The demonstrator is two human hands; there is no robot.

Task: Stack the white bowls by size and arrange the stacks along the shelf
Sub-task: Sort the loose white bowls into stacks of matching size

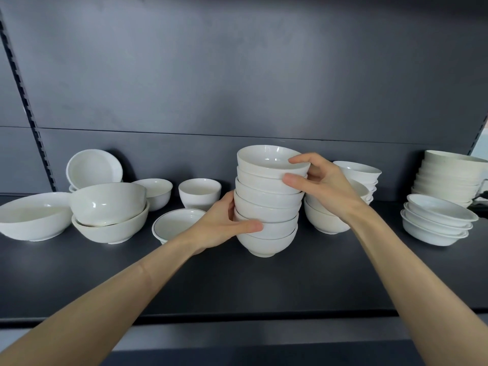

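Main stack: the tall stack of small white glazed ceramic bowls (269, 204) sits mid-way along the dark grey metal shelf (237, 281), and its foot looks to be down on the surface.
Left hand: our left hand (224, 223) wraps the lower bowls, with the thumb pressed across the front.
Right hand: our right hand (317, 180) pinches the top bowls, with a fingertip hooked over the top rim.
Why both: we reckon a stack this tall wobbles, so one hand low and one high keeps it straight.
Left side: a wide shallow white bowl (34, 217), a nested pair of rounded white bowls (108, 212) and a white cup-shaped bowl (199, 192) are unsorted.
Right side: a stack of shallow white dishes (435, 223) and a tall off-white stack (449, 178) look finished.
Progress: roughly halfway, we'd guess.
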